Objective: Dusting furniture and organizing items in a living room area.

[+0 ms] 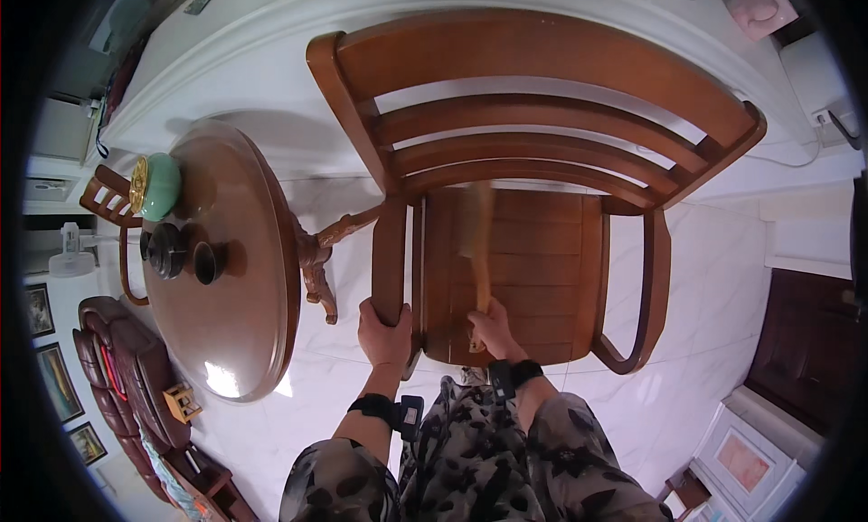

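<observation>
Before me stands a brown wooden armchair [522, 60] with a slatted back. My left hand [384, 337] grips the front end of its left armrest [388, 257]. In my right hand [495, 330] is the handle of a wooden brush [482, 271], held over the slatted seat [536, 264]. The brush points away from me toward the chair back, and its pale bristle side faces left. Its far end is blurred, so I cannot tell whether the bristles touch the seat.
To the left, a round wooden table [251, 318] carries a green pot [164, 186], a dark teapot [167, 250] and a dark cup [208, 263]. A white ledge [285, 54] runs behind the chair. A brown leather sofa [129, 352] stands farther left; a dark door [790, 345] is at right.
</observation>
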### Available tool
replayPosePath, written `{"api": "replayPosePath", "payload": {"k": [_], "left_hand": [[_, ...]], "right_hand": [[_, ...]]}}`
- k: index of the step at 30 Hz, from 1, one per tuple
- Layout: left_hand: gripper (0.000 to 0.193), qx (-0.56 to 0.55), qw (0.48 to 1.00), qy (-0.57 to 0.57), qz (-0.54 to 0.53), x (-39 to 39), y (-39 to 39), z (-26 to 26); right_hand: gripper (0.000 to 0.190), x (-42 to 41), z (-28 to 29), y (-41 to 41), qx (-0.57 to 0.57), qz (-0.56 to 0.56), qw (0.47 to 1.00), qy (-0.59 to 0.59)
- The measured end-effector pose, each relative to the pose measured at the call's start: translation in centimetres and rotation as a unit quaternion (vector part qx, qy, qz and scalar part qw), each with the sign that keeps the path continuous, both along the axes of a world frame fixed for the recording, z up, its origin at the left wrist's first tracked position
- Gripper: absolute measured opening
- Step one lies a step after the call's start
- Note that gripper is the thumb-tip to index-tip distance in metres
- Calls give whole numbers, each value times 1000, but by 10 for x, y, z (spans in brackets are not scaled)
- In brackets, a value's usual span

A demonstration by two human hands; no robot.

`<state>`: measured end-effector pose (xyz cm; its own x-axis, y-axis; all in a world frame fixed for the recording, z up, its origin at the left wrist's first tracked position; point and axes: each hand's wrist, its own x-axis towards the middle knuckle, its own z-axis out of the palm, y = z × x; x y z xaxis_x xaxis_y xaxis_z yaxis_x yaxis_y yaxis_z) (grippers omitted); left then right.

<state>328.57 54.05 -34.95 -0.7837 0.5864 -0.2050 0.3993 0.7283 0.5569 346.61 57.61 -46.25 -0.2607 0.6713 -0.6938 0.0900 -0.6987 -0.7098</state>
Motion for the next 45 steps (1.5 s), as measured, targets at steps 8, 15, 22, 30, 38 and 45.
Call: {"api": "replayPosePath", "payload": {"k": [8,15,22,30,38,45], "left_hand": [[43,8,1000,17,4,-6,-3,7],[43,-5,998,58,-9,-2,-1,8],[43,3,1000,16,-6,0,2,1],[60,47,998,30,-11,-5,-5,-13],[47,15,999,40,-16,-6,-4,-5],[44,-1,999,44,-15,-7,-5,-6]], "right_hand": [[28,72,9,-119,96,289,944,-126],[10,177,29,-93,-58,-154,956,-242],[23,141,24,-178,112,357,902,-215],[28,215,46,-198,76,225,920,-313],[24,232,154,-154,-26,-67,962,-262],[10,161,148,29,0,-292,955,53]]}}
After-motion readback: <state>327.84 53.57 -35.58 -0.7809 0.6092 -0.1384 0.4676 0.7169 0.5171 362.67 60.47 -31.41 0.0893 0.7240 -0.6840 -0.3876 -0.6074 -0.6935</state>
